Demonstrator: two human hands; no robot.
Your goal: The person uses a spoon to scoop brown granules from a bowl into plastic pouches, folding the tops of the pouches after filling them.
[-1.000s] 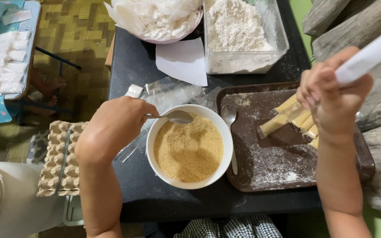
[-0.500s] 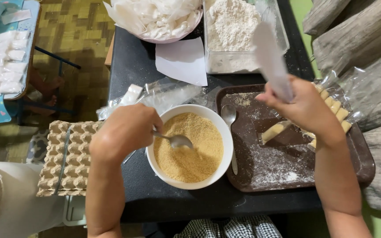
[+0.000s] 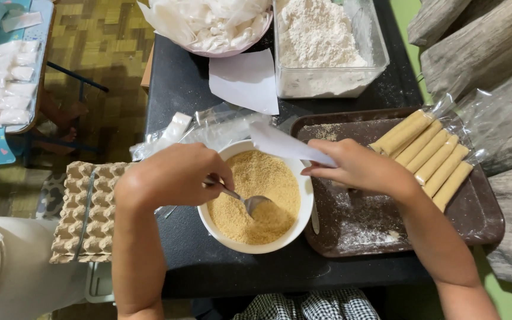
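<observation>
The fingers of the left hand point(image 3: 170, 175) are closed around the handle of a spoon point(image 3: 245, 201), whose bowl sits low in the brown crumbs filling a white bowl point(image 3: 303, 207). The fingers of the right hand point(image 3: 360, 166) are pinched together on a thin white sheet point(image 3: 282, 142) – paper or a pastry wrapper, I cannot tell which – and hold it slanted over the bowl's far rim, its long edge pointing down toward the crumbs.

Judging from this, the step in hand is spooning the crumb mix onto the sheet. The next move calls for a level scoop and a steady sheet, held flat enough that nothing slides back off.

The bowl stands on the black worktop point(image 3: 176, 101), touching the left edge of a dark brown tray point(image 3: 481, 222). The tray is dusted with white powder, and a row of pale rolled sticks point(image 3: 431, 154) lies on its far right side, partly on clear plastic. Behind the tray is a clear tub of flour point(image 3: 321, 41); beside that, a pink bowl of white sheets point(image 3: 208, 24) and a loose white sheet. Grey egg cartons point(image 3: 84, 207) hang off the worktop's left edge.
</observation>
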